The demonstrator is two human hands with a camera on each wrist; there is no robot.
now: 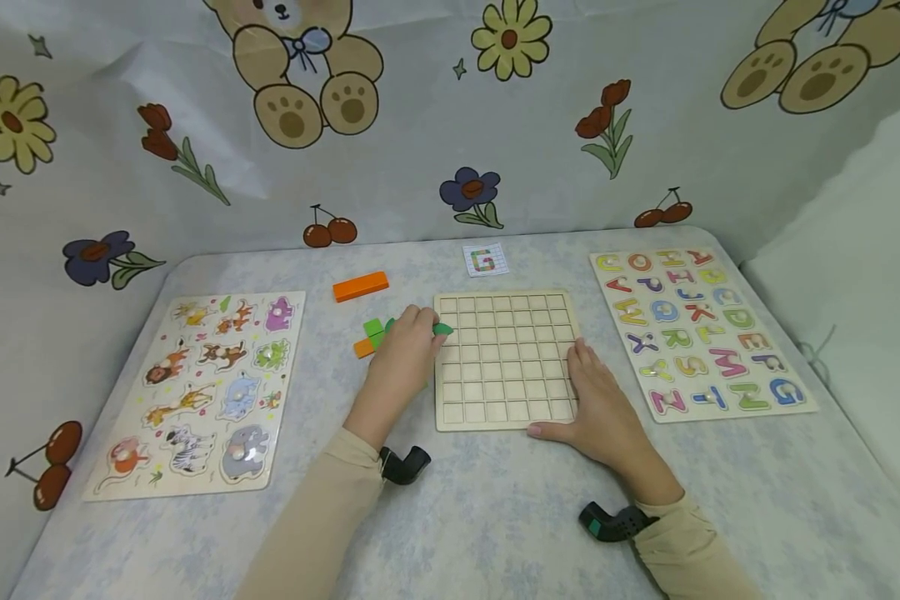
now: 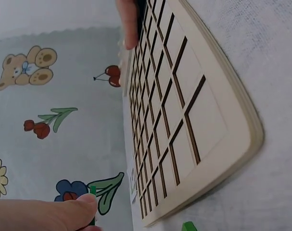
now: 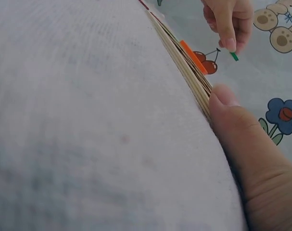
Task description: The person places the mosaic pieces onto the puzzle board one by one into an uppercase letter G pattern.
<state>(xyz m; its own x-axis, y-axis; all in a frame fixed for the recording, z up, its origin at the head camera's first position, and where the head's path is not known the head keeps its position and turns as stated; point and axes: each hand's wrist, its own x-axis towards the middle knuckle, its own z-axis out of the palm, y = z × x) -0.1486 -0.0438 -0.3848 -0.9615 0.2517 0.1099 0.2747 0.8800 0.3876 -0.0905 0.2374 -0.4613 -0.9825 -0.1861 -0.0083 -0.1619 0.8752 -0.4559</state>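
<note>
My left hand (image 1: 408, 350) pinches a small green piece (image 1: 442, 329) over the left edge of a wooden grid board (image 1: 503, 426). In the left wrist view the thumb lies against this green piece (image 2: 93, 189); its full shape is hidden by the fingers. Beside that hand lie green blocks (image 1: 373, 327) and a small orange block (image 1: 363, 348), partly covered by it. My right hand (image 1: 600, 412) rests at the board's near right corner, fingers along the right edge and thumb at the front edge. The board's squares hold no pieces.
An orange block (image 1: 361, 287) lies behind the small blocks. A card with a coloured letter G (image 1: 486, 260) sits beyond the board. To the left is an animal puzzle (image 1: 217, 358), to the right a letter puzzle (image 1: 701, 333). A patterned cloth (image 1: 405, 158) hangs behind the table.
</note>
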